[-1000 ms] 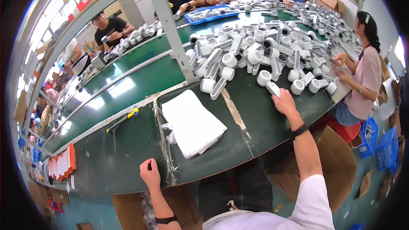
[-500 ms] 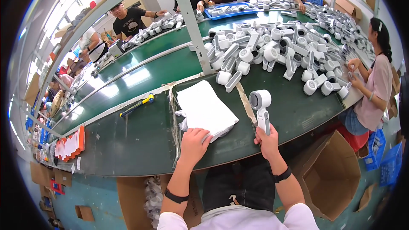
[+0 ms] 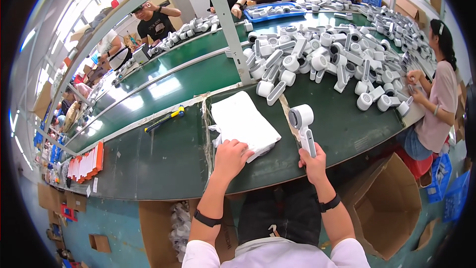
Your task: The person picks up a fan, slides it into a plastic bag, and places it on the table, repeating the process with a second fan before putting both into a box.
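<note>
My right hand is closed around the grey-and-white handle of a small handheld fan. Its round head points up and to the left, above the table. A stack of thin white plastic bags lies flat on the dark green tabletop, left of the fan. At the stack's near left corner, my left hand has its fingers bent together over the edge; the thumb is hidden. Farther right, a large heap of similar white fans covers the table.
A hammer with a yellow-and-blue head lies left of the bags. Orange-and-white boxes stand at the far left. An upright metal post rises behind the bags. Open cardboard boxes sit below the table edge. A co-worker sits at the right.
The view has shifted slightly. My left hand has moved a little up and right along the bags' edge. My right hand still holds the fan, tilted slightly more leftward.
</note>
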Demonstrator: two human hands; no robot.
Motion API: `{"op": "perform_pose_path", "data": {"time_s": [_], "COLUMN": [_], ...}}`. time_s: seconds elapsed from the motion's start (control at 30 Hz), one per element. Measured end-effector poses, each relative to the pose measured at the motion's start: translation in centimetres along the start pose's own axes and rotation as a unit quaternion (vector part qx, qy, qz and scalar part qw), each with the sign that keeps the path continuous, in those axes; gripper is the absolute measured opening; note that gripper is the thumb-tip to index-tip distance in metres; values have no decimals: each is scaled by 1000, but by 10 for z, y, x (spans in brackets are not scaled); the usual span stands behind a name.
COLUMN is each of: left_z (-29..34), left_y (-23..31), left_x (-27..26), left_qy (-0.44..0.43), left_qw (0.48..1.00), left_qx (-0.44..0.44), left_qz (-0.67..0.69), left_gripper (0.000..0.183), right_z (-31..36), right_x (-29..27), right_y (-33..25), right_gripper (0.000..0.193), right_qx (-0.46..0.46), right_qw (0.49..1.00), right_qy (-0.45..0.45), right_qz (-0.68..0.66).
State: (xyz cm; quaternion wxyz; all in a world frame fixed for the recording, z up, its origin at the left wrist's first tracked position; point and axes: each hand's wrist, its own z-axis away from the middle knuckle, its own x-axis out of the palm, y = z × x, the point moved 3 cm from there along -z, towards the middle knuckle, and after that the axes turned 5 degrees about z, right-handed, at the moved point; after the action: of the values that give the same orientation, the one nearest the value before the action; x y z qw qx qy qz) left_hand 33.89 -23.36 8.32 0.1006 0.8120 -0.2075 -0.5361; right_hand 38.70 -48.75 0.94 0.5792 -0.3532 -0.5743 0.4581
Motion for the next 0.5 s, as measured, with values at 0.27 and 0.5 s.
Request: {"op": "perform_pose_path", "data": {"time_s": [0.27, 0.5], "left_z": [-5, -10], "left_y": [-3, -7], "left_x": [2, -3], "left_qy": [-23, 45], "left_qw": [999, 983], "left_qx": [-22, -121], "left_qz": [2, 129], "left_gripper": [12, 14], "right_z": [0, 0], "right_x": [-2, -1], "right_y": [2, 2], "right_gripper": [23, 22], "right_qx": [-1, -10], "right_qw": [1000, 1000], "right_qy": [1, -3], "right_qz": [6, 16]}}
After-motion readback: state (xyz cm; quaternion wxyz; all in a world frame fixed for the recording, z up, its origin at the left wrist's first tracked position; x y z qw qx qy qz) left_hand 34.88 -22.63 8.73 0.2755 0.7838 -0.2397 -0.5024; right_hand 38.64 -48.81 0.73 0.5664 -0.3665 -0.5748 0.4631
